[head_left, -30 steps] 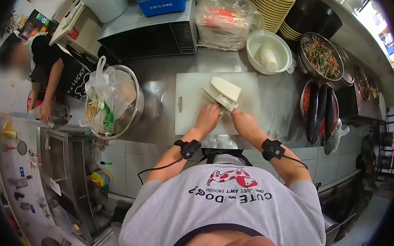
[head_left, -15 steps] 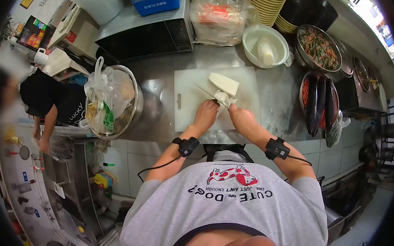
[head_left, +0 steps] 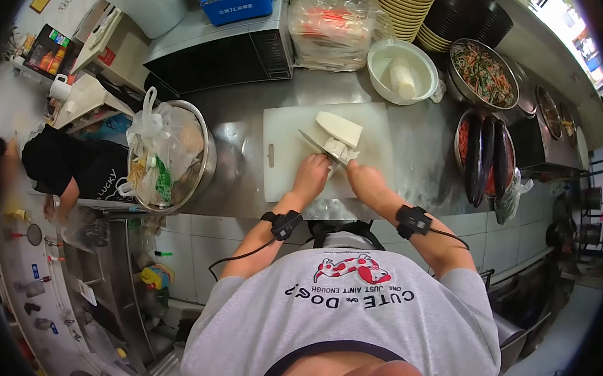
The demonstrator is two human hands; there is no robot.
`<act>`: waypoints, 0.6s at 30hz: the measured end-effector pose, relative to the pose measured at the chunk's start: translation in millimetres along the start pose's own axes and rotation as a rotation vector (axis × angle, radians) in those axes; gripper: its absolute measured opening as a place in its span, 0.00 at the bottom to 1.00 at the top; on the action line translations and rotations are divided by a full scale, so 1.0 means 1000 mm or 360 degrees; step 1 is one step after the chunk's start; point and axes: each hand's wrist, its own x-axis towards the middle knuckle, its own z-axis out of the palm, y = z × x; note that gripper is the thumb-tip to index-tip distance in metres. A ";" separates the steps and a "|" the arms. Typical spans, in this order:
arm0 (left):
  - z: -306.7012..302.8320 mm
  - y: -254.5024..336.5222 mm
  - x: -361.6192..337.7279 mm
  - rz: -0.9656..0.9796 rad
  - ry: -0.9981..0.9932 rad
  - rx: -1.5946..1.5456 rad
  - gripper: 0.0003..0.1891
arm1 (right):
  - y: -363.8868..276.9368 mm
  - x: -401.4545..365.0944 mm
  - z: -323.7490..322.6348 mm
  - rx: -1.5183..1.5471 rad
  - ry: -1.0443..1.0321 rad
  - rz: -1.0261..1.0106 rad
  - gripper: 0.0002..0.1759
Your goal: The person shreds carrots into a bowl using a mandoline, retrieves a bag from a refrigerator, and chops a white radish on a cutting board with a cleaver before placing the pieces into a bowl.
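On the white cutting board [head_left: 288, 128] lies a large cut block of white radish [head_left: 339, 128], with smaller radish pieces [head_left: 343, 152] just below it. My right hand [head_left: 367, 183] is closed round the handle of a kitchen knife [head_left: 314, 142]. The blade slants up and left, passing beside the small pieces. My left hand [head_left: 310, 177] has its fingers bent together close under the blade, at a white radish piece [head_left: 332, 168] partly hidden by the fingertips.
A steel basin [head_left: 209, 153] with plastic bags stands left. Behind are a microwave [head_left: 220, 56], a white bowl [head_left: 379, 81] with a peeled radish, and stacked bowls. Eggplants [head_left: 486, 159] and a basin of shredded vegetables [head_left: 483, 73] sit right. A co-worker [head_left: 83, 162] bends at far left.
The knife blade has shifted slightly, and the small pieces lie a little differently beside it. Both my hands stay near the same place. The co-worker at the left has leaned lower.
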 end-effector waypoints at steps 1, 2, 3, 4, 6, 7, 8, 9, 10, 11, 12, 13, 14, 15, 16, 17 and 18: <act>0.001 -0.005 0.001 0.0004 -0.0010 0.0001 0.11 | -0.002 0.002 -0.002 0.0009 0.0003 0.0005 0.07; 0.003 -0.010 0.001 -0.0036 -0.0049 0.0013 0.11 | -0.004 0.002 -0.003 0.0062 0.0033 -0.0006 0.07; 0.005 -0.006 -0.006 -0.0092 -0.0095 0.0013 0.11 | -0.006 -0.005 -0.002 0.0117 0.0044 -0.0010 0.08; 0.006 0.001 -0.013 -0.0104 -0.0113 -0.0003 0.11 | -0.004 -0.012 0.007 0.0126 0.0024 0.0007 0.08; 0.002 0.000 -0.003 -0.0103 -0.0088 0.0024 0.11 | 0.002 -0.001 0.008 -0.0001 -0.0050 0.0071 0.08; 0.003 -0.001 -0.004 -0.0068 -0.0016 -0.0003 0.10 | 0.000 0.001 0.005 -0.0014 -0.0009 0.0058 0.08; 0.002 -0.004 -0.004 -0.0066 -0.0020 0.0006 0.10 | -0.002 0.001 0.005 -0.0005 -0.0005 0.0053 0.08; 0.003 -0.006 -0.004 -0.0048 -0.0012 -0.0003 0.10 | -0.010 -0.003 -0.009 0.0034 -0.0003 0.0057 0.08; 0.005 -0.006 -0.006 -0.0041 -0.0002 -0.0018 0.10 | -0.014 -0.007 -0.015 0.0069 -0.0015 0.0061 0.08; 0.008 -0.004 -0.013 -0.0070 -0.0017 -0.0035 0.10 | -0.011 -0.010 -0.006 0.0076 -0.0050 0.0070 0.08; 0.006 0.000 -0.015 -0.0101 -0.0038 -0.0026 0.09 | -0.007 -0.012 0.002 0.0114 -0.0094 0.0089 0.07; 0.003 -0.002 -0.006 -0.0101 -0.0036 -0.0001 0.09 | -0.002 -0.007 0.003 0.0139 -0.0099 0.0095 0.07; 0.002 -0.004 0.004 -0.0077 -0.0002 0.0016 0.09 | 0.004 0.000 0.000 0.0116 -0.0065 0.0075 0.07; 0.001 -0.001 0.002 -0.0051 0.0033 -0.0014 0.09 | 0.002 -0.001 -0.003 0.0090 -0.0047 0.0029 0.07; -0.001 -0.001 -0.003 -0.0022 0.0038 -0.0051 0.09 | -0.003 -0.004 -0.001 0.0087 -0.0033 0.0003 0.07; -0.001 -0.005 -0.002 -0.0018 0.0028 -0.0052 0.09 | -0.004 -0.003 -0.001 0.0096 -0.0031 0.0010 0.07; 0.000 -0.007 -0.002 -0.0027 0.0000 0.0002 0.08 | -0.011 -0.003 -0.010 0.0134 -0.0018 0.0041 0.07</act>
